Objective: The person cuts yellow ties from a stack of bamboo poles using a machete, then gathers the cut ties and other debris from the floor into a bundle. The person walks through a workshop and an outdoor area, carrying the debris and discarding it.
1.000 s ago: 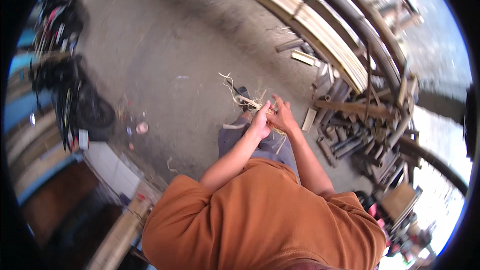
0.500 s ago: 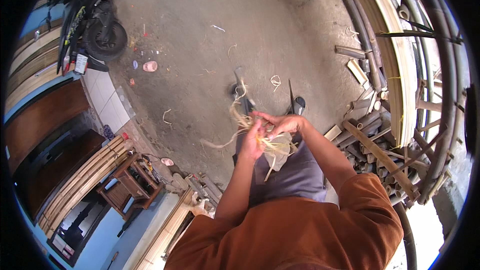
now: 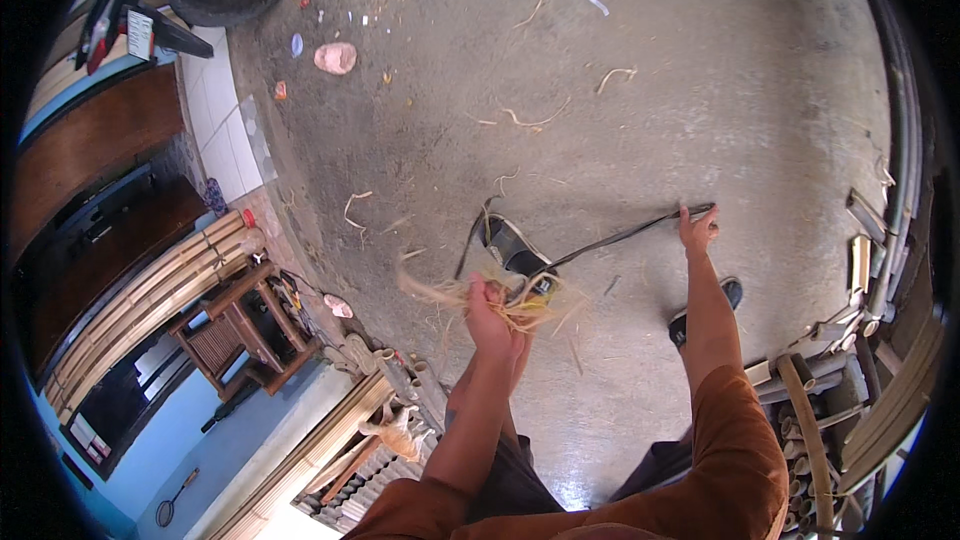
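Left hand (image 3: 490, 325) closed round a loose bundle of pale, straw-coloured fibres (image 3: 538, 311), right hand (image 3: 698, 228) pinching the end of a long, flat black strip (image 3: 622, 235).

The hands are well apart: the left is low, near a black shoe (image 3: 515, 248), with fibre ends sticking out on both sides of its fingers, while the right is out at the person's right, thumb and fingers pressed together on the strip, which runs slantwise down to the bundle; whether it wraps round the fibres is hard to tell, as the strands hide that spot. Below spreads a grey concrete floor (image 3: 620, 160), with a black rubber tyre (image 3: 225, 10) at the upper left and a brown wooden chair (image 3: 235, 335) at the left.
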`<state>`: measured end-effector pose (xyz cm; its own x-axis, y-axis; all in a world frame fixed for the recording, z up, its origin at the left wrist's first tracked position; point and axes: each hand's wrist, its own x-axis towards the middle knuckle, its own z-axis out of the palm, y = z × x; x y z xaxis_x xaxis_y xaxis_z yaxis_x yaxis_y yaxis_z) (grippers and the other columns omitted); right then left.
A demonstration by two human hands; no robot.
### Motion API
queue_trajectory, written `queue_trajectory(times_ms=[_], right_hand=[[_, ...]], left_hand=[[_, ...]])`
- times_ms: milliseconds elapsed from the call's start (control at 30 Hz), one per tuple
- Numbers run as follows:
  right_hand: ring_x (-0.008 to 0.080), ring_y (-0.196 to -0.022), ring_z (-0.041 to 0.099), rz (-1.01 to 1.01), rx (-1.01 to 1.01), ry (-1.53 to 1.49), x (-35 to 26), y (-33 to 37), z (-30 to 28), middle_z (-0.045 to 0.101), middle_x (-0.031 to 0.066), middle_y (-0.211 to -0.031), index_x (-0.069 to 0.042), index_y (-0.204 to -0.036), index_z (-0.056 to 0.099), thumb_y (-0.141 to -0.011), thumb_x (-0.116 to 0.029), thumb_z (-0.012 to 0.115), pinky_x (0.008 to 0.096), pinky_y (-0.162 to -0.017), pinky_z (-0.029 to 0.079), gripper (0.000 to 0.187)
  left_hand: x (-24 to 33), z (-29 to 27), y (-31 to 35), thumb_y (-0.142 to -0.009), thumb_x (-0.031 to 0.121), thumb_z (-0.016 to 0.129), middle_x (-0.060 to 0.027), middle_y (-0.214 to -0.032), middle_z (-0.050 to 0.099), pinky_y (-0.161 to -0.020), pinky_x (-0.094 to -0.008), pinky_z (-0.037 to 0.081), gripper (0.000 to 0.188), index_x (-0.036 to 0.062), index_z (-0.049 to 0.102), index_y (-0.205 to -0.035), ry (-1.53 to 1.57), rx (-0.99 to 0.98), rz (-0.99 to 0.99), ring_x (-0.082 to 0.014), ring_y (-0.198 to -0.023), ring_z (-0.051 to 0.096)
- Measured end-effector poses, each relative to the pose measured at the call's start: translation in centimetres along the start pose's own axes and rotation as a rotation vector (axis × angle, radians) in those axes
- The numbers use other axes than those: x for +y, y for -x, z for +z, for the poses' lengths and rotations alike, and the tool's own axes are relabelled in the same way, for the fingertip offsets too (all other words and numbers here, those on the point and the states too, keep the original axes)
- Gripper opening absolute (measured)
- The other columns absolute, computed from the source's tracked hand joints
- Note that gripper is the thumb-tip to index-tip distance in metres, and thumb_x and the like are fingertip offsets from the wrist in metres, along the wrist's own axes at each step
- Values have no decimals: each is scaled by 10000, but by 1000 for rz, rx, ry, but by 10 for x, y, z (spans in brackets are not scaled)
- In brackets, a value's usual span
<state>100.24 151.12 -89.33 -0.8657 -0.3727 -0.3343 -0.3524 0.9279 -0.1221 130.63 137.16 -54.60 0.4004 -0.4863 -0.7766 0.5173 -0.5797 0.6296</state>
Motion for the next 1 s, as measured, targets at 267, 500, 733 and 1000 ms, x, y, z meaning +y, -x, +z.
queue_trajectory(times_ms=[267, 500, 733, 1000], right_hand=[[389, -981, 564, -671, -159, -390, -221, 48, 15, 601, 190, -1063, -78, -1073, 598, -777, -139, 642, 445, -879, 454, 305], [401, -1272, 401, -1019, -161, 17, -403, 118, 75, 417, 181, -1387, -197, -1325, 487, -776, -424, 698, 505, -1027, 360, 631], [413, -1400, 202, -1627, -384, 447, -375, 207, 75, 242, 189, -1512, -293, -1458, 352, -681, -631, 687, 594, -1090, 229, 911], [365, -1009, 586, -1544, -589, 316, -375, 225, 129, 601, 113, -1111, -186, -1162, 517, -828, -247, 643, 492, -779, 518, 362]], left_hand=[[70, 24, -32, -960, 321, 565, 43, -642, 412, -596, -284, 390, 347, 173, 402, -692, 298, 425, -13, -109, -595, 412], [98, -8, -68, -956, 304, 568, 39, -643, 426, -548, -276, 401, 337, 179, 402, -690, 418, 473, -183, -103, -587, 453], [79, -83, -102, -949, 346, 568, 27, -647, 429, -604, -290, 425, 358, 165, 431, -672, 644, 472, -248, -118, -610, 450], [105, -117, -123, -941, 347, 583, 16, -661, 442, -597, -289, 425, 376, 149, 423, -664, 655, 611, -170, -114, -626, 471]])
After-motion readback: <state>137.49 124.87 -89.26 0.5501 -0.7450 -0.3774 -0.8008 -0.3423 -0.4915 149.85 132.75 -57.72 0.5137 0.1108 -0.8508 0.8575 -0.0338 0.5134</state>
